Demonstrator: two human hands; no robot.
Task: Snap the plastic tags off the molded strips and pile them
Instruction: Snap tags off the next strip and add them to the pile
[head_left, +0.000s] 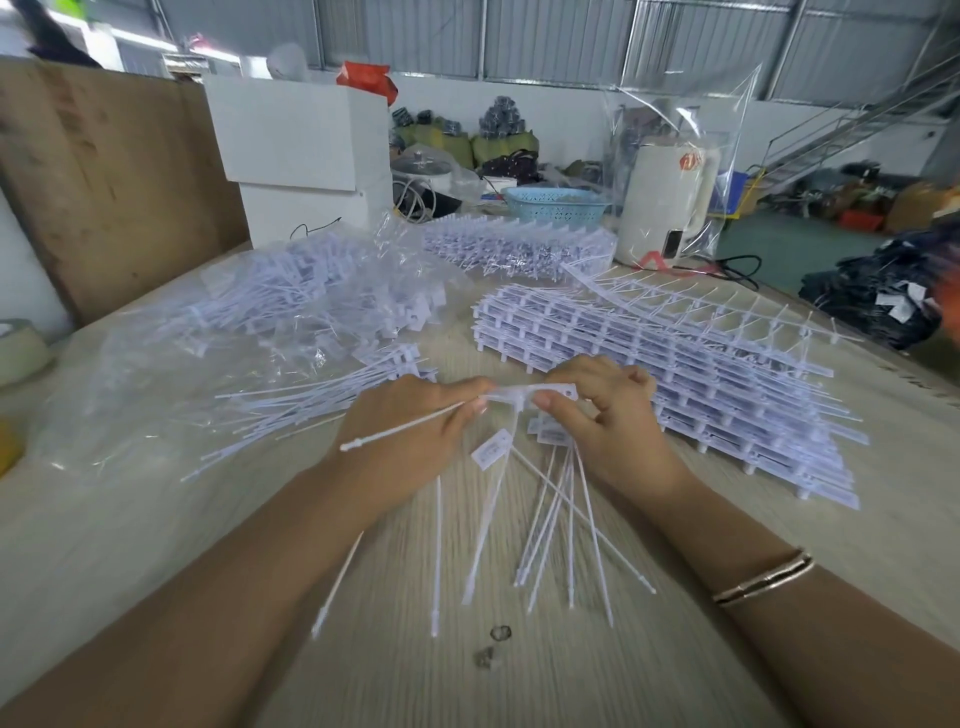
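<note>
Warehouse walls of grey sheet metal rise behind a pale wood-grain table (156, 519), and much of the far clutter is smeared by motion blur, so the dark bundles at 3 o'clock cannot be made out. Both forearms are cut off by the lower edge. At centre the left hand (415, 431) pinches a white plastic tag (410, 427) between thumb and forefinger, its thin tail slanting down toward 8 o'clock across the back of the hand. Just beside it, the right hand (608, 415) has thumb and curled fingers clamped on a short molded strip (550, 393); the two hands are almost touching at the fingertips, and whether the tag is already free of the strip is hidden by the fingers. More tags hang from the strip under the right hand, their tails fanning down toward 6 o'clock over the table, with small labels partly covered by the palm. A bangle (763, 577) sits on the right wrist. At 10 o'clock lies the pile of loose tags (322, 400), running on into a clear plastic bag (249, 322) whose contents are hazy. At 2 o'clock a stack of uncut strips (623, 332) is well within reach, a second stack (519, 244) behind it. Beyond are a blue basket (556, 202), a white kettle (670, 202) in clear wrap, and a white box (301, 145).
</note>
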